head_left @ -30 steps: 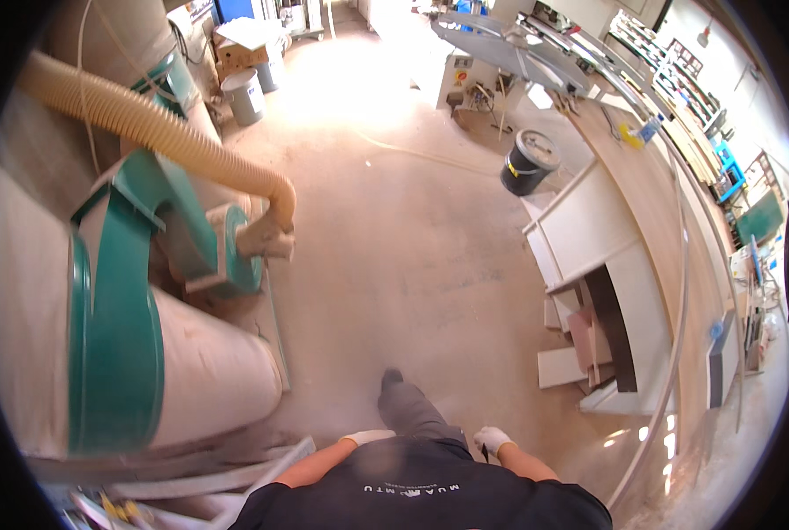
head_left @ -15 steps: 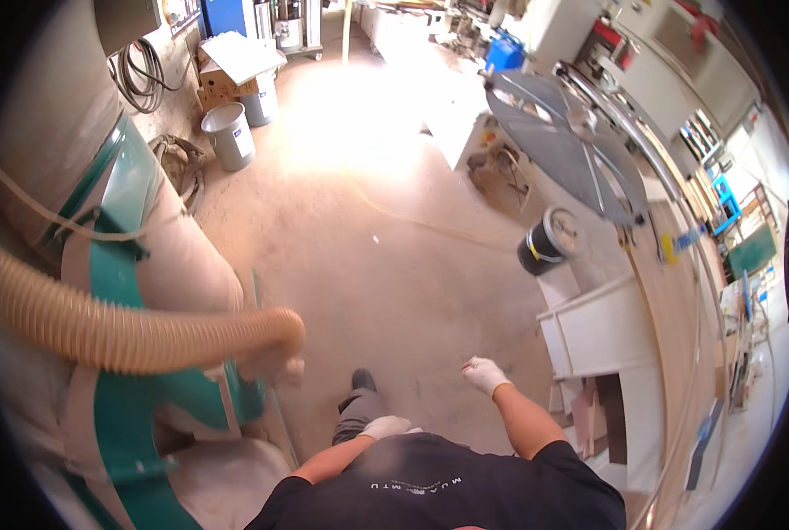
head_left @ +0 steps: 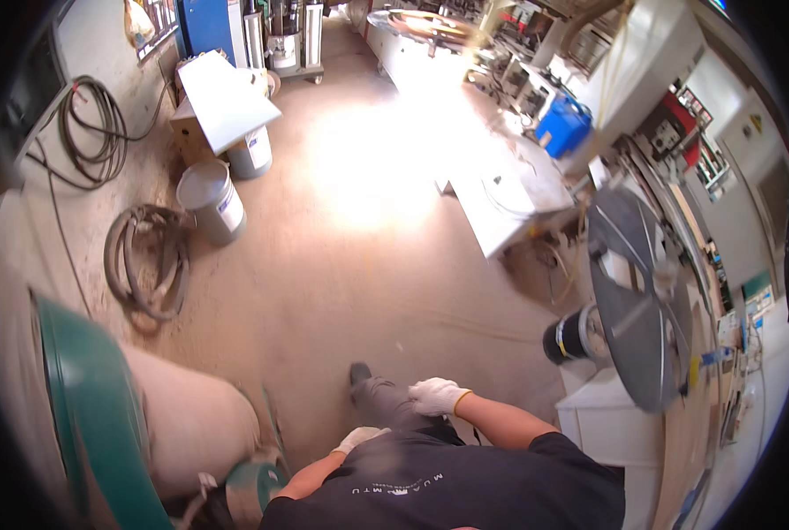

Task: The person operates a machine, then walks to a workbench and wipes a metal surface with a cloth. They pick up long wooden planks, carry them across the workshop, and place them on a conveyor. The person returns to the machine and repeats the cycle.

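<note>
I am walking across a dusty concrete workshop floor. My right hand wears a white work glove and swings in front of my thigh, fingers loosely curled, holding nothing. My left hand, also in a white glove, hangs close to my hip beside the dark shirt, empty as well. One dark shoe is stepping forward just ahead of the right hand.
A green and beige dust-collector machine stands close at my left. Coiled hoses and two grey metal buckets lie ahead left. A white table, a black bin and a round grey machine disc stand at the right.
I have walked forward past the tan suction hose, which has left the view. My right hand swung in from the side toward my thigh. The buckets and hoses came nearer.
</note>
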The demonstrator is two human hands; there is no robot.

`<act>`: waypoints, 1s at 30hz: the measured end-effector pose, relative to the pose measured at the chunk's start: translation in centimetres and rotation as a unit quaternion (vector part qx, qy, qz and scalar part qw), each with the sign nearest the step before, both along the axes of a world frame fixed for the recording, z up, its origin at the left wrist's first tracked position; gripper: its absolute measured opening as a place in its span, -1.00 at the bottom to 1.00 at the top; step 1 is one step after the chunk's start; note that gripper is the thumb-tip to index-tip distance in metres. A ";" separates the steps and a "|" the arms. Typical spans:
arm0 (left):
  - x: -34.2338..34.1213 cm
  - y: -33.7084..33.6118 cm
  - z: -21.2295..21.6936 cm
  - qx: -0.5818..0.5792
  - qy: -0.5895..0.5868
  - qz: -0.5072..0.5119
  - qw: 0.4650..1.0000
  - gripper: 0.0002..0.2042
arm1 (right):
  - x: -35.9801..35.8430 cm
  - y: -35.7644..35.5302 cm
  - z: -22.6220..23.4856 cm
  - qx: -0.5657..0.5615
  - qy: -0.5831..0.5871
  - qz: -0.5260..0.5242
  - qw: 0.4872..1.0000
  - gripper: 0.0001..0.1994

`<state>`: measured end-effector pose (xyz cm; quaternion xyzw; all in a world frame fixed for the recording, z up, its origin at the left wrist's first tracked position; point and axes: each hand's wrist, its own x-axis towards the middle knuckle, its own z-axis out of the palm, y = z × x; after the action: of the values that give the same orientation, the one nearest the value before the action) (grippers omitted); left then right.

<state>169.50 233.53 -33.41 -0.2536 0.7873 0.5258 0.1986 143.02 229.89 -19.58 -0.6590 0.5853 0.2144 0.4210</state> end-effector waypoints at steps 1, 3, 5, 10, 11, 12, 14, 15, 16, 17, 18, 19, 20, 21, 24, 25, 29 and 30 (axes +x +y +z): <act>-0.6 -4.9 0.9 -0.024 -0.020 -0.017 0.999 -0.51 | 0.3 -4.7 0.6 -0.029 0.002 0.030 0.999 -0.60; -1.7 -13.6 3.8 -0.019 -0.030 0.000 0.999 -0.52 | 1.3 -14.0 2.9 -0.071 -0.061 0.008 0.996 -0.59; -2.8 -20.7 7.0 0.027 -0.070 0.107 0.991 -0.53 | 2.7 -22.9 6.1 -0.109 -0.113 0.026 0.987 -0.59; -5.6 -41.2 6.9 -0.032 -0.014 0.002 0.999 -0.33 | 4.9 -45.9 12.6 -0.172 -0.169 0.034 0.970 -0.60; -6.2 -45.7 5.7 -0.032 -0.002 -0.005 0.999 -0.32 | 4.7 -50.4 13.1 -0.199 -0.171 0.032 0.964 -0.61; -6.4 -49.6 4.5 -0.031 0.002 -0.019 0.999 -0.32 | 4.5 -54.2 13.5 -0.233 -0.190 0.020 0.953 -0.62; -7.2 -57.5 2.9 -0.069 -0.002 -0.063 0.996 -0.35 | 2.4 -60.9 14.5 -0.284 -0.181 -0.011 0.942 -0.63; -7.7 -61.0 2.6 -0.078 0.015 -0.046 0.996 -0.37 | 0.2 -64.3 15.2 -0.313 -0.178 -0.014 0.933 -0.64; -8.5 -64.3 2.4 -0.083 0.014 -0.038 0.996 -0.38 | -2.4 -67.2 16.2 -0.339 -0.164 -0.020 0.926 -0.64; -9.5 -67.0 2.5 -0.055 0.017 -0.014 0.998 -0.44 | -4.9 -69.4 17.3 -0.378 -0.155 -0.033 0.912 -0.65; -10.5 -69.8 2.6 -0.030 0.018 -0.035 0.999 -0.50 | -7.6 -71.6 18.6 -0.384 -0.127 -0.066 0.912 -0.66; -11.9 -72.8 2.6 -0.007 0.019 -0.057 0.998 -0.56 | -10.2 -73.9 20.0 -0.405 -0.090 -0.099 0.905 -0.67; -13.3 -76.2 2.4 0.008 0.039 -0.074 0.996 -0.61 | -13.1 -76.1 21.4 -0.429 -0.101 -0.144 0.886 -0.68; -14.8 -79.3 2.1 0.000 0.040 -0.093 0.995 -0.63 | -15.9 -78.1 23.0 -0.458 -0.106 -0.181 0.864 -0.69; -19.8 -90.2 0.9 -0.042 0.063 -0.132 0.988 -0.47 | -24.0 -86.2 26.8 -0.511 0.004 -0.208 0.834 -0.72; -21.0 -93.7 0.9 -0.010 0.037 -0.048 0.998 -0.41 | -26.2 -88.9 27.7 -0.525 0.042 -0.210 0.824 -0.73; -28.3 -110.2 4.3 -0.034 -0.004 0.018 0.999 -0.34 | -33.9 -101.7 31.2 -0.589 0.041 -0.283 0.756 -0.79; -29.7 -113.7 5.8 -0.054 0.003 0.019 0.998 -0.35 | -35.7 -105.4 32.1 -0.590 0.018 -0.290 0.754 -0.81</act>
<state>139.77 119.86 -27.56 -0.2774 0.8102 0.4869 0.1722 107.32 124.53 12.50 -0.5715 0.7660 -0.2936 -0.0201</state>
